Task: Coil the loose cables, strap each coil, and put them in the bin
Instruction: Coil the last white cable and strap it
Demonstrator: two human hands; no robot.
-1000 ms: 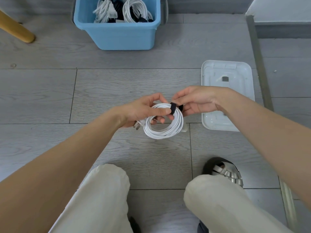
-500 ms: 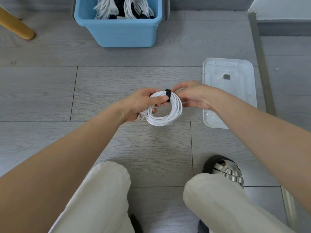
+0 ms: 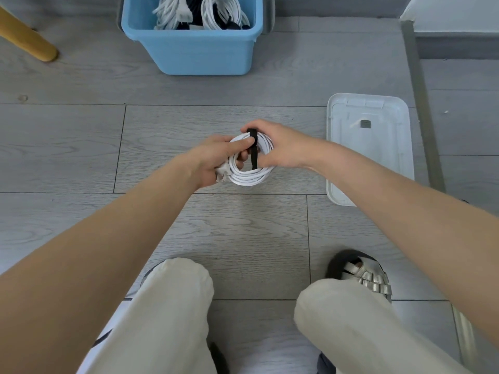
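Note:
A coiled white cable (image 3: pixel 249 177) hangs in the air above the grey floor, between both hands. My left hand (image 3: pixel 216 160) grips its left side, thumb on top, with the cable's plug sticking out under the palm. My right hand (image 3: pixel 280 149) holds the coil's right side and pinches a black strap (image 3: pixel 253 155) that runs over the top of the coil and down through its middle. The blue bin (image 3: pixel 199 49) stands on the floor farther ahead, with several strapped white coils (image 3: pixel 221 12) inside.
A white plastic lid (image 3: pixel 370 147) lies flat on the floor to the right of my hands. A wooden furniture leg (image 3: pixel 29 41) slants in at the far left. A metal floor rail (image 3: pixel 421 109) runs along the right. My knees and a sandalled foot (image 3: pixel 361 276) fill the bottom.
The coil and both hands have moved away from me, toward the bin. My right hand has brought the black strap over the top of the coil and down through its centre.

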